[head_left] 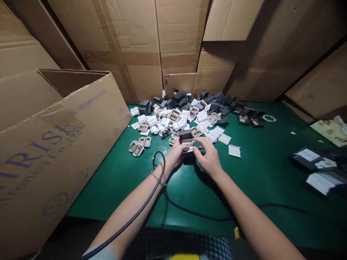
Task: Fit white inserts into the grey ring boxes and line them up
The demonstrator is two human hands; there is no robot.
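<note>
A small black box (185,135) with its lid up and a white insert inside is held over the front of the pile. My left hand (176,153) grips it from the left, thumb across its front. The fingers of my right hand (208,154) touch the box's right side, thumb and forefinger apart at the insert's edge. Just beyond my hands lies a heap of white folded card inserts (162,122), and behind them several black boxes (180,95) are piled up. Two pale card trays (137,148) rest left of my left hand.
A large open cardboard carton (81,137) stands at the left. Tall cardboard sheets (135,47) wall off the back. A black cable (189,213) loops over my left forearm and across the green table (130,195). Open black boxes (306,159) lie at the right.
</note>
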